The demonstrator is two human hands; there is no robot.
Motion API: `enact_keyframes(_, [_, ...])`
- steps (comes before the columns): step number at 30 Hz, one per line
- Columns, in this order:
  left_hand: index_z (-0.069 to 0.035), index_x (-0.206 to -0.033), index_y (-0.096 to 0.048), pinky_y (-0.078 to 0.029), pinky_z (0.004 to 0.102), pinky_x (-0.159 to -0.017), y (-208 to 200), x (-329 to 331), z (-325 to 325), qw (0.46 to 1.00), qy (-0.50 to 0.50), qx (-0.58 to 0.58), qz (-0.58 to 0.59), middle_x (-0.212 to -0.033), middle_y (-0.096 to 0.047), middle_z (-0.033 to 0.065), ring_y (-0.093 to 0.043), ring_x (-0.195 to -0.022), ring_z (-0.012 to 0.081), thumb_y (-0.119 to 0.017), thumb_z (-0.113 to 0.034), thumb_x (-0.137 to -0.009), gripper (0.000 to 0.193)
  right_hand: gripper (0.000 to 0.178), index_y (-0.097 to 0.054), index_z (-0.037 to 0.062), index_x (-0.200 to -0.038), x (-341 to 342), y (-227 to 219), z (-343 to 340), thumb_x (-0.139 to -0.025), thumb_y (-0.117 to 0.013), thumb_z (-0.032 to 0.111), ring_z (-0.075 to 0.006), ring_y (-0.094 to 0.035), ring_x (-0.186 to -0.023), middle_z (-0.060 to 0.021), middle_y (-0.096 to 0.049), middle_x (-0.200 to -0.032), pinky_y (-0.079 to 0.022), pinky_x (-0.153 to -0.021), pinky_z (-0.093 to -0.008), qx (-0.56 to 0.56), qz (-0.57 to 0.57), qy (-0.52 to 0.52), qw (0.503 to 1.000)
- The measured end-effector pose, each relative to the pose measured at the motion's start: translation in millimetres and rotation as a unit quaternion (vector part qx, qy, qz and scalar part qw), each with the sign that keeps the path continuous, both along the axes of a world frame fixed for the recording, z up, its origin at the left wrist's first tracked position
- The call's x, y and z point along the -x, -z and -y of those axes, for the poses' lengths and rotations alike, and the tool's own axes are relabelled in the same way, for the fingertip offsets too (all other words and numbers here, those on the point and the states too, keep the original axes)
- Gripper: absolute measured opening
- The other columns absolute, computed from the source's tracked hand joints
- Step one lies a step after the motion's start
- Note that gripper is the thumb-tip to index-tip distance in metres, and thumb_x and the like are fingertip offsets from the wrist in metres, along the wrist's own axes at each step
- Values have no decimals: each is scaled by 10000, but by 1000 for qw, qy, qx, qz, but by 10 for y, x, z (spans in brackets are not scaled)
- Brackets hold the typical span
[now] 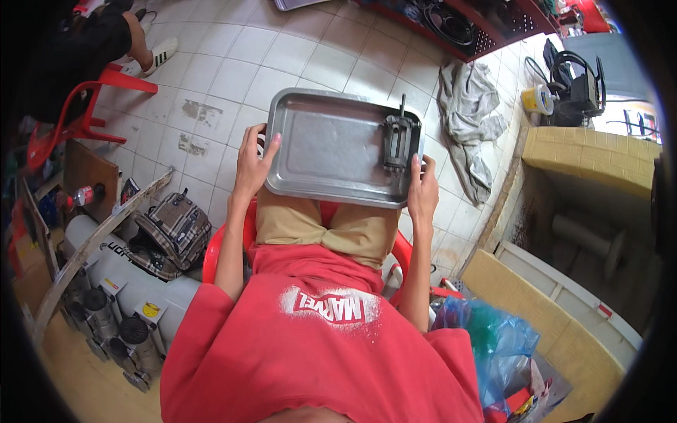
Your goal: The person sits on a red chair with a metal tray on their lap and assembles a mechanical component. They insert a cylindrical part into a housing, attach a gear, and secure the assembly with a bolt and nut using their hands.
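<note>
A shallow rectangular metal tray (324,144) rests across my lap, on my tan trousers. My left hand (254,158) grips its left rim, thumb over the edge and fingers outside. At the opposite end my right hand (423,189) holds the right rim near its lower corner, thumb on top. Inside the tray, along the right wall, lies a dark metal mechanical part (399,143) with a frame-like body and a thin rod pointing away from me. Its exact kind cannot be told. The remaining tray floor shows bare, slightly stained metal.
I sit on a red chair (213,255). A grey cloth (469,127) lies on the tiles at right. A plaid backpack (173,233) is at left, a blue plastic bag (497,338) at lower right. Another person's shoe (162,55) and a red chair (92,113) are far left.
</note>
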State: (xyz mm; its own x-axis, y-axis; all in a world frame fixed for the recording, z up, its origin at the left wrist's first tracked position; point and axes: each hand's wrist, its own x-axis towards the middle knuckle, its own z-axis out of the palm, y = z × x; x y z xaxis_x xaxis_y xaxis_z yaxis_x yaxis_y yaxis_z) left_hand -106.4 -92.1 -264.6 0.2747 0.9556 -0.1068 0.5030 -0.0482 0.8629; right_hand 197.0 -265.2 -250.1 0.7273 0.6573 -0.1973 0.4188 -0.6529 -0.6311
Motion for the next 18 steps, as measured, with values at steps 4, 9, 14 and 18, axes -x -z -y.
enact_keyframes(4, [26,-1292,-568,-491,387,-888,46,39,22,1000,6,-12,-8,-1166,-601,176,-606,-1000,289,-675,-329,-998,473,465,-590,9,-1285,-65,26,-29,-1002,-672,368,-223,-571,-926,-138,-600,-1124,-471,-834,-384,-153,5,6,988])
enact_keyframes(9, [5,-1303,-559,-494,391,-892,-9,19,-32,995,-52,-85,25,-1212,-595,146,-611,-988,265,-612,-206,-1024,354,396,-619,32,-1231,-101,-111,-198,-940,-749,267,-264,-546,-980,-110,-582,-1082,-444,-860,-386,-186,127,-66,972])
enact_keyframes(14, [-10,-1203,-632,-499,377,-902,-107,29,-53,964,-95,-248,-17,-1217,-611,113,-626,-989,254,-662,-2,-947,257,449,-629,52,-1217,66,-275,-367,-899,-773,335,-293,-552,-1024,-111,-617,-1095,-428,-902,-421,-82,219,-138,962])
enact_keyframes(18, [-16,-1158,-656,-505,328,-772,-412,-124,-15,968,-150,-200,18,-1035,-654,91,-622,-764,192,-733,-2,-910,259,571,-611,58,-1292,158,-327,-413,-862,-796,385,-286,-561,-1031,-100,-664,-1015,-418,-919,-427,-48,178,-117,976])
